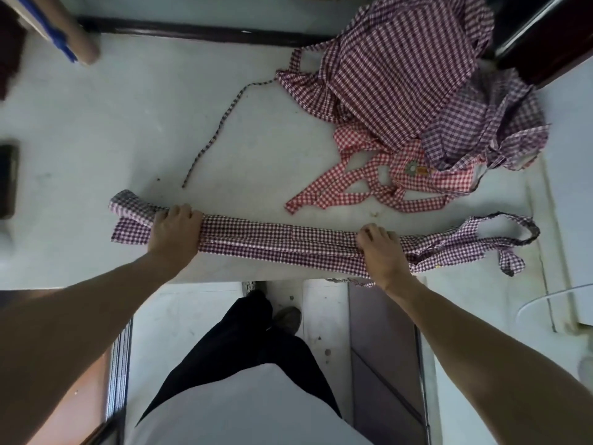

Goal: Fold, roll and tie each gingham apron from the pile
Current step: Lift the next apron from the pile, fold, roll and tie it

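a purple gingham apron (282, 244), folded into a long strip, lies along the near edge of a white table (112, 130). the left hand (175, 231) and right hand (382, 252) each curl over it, gripping. folding looks nearly done; rolling from one end likely follows. the pile (414, 81) waits far right, its top cut off.

Cardboard tube (69, 33) (blurred, edge-cropped)

We see a purple-and-white gingham apron (282, 244) folded near us on a pale grey table (128, 130). Far right, the pile (414, 81) shows maroon-and-white and purple checks over a red-and-white gingham apron (398, 184). Our trousers (244, 342) are black.
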Demonstrator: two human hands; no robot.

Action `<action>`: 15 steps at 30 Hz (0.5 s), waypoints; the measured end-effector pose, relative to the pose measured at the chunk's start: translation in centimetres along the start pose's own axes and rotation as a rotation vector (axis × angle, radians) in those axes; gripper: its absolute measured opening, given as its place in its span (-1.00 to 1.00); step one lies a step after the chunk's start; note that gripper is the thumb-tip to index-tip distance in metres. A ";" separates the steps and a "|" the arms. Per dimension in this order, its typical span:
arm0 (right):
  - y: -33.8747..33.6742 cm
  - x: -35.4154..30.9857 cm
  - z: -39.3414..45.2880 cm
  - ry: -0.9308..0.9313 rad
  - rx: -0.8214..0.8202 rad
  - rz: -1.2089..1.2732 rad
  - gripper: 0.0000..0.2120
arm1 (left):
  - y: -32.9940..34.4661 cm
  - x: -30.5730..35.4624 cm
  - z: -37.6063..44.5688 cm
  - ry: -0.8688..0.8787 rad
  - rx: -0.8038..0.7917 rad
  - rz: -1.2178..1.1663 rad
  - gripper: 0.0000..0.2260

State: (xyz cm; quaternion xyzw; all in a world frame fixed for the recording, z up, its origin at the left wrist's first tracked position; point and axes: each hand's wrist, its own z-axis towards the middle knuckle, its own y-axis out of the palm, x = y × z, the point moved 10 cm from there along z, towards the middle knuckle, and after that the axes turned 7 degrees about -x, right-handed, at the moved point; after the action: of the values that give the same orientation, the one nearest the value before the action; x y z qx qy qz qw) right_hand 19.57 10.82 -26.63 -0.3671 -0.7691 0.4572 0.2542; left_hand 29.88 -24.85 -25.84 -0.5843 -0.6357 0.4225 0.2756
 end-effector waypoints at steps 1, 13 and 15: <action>0.2 -0.1 -0.3 -0.010 0.009 0.017 -0.66 | 0.6 -0.9 -0.4 -0.043 -0.014 -0.004 -0.79; 1.3 0.0 -2.3 0.056 0.042 0.259 -0.36 | 5.0 -4.0 -2.7 -0.203 -0.139 -0.438 -0.50; 1.1 -0.1 -2.5 0.058 0.066 0.204 -0.36 | 5.3 -4.0 -2.8 -0.212 -0.154 -0.500 -0.45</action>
State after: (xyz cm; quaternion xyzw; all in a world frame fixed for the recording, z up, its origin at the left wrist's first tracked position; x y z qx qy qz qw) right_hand 21.83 12.38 -26.42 -0.4481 -0.7047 0.4949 0.2403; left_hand 35.63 -28.32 -28.42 -0.3811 -0.8157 0.3506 0.2578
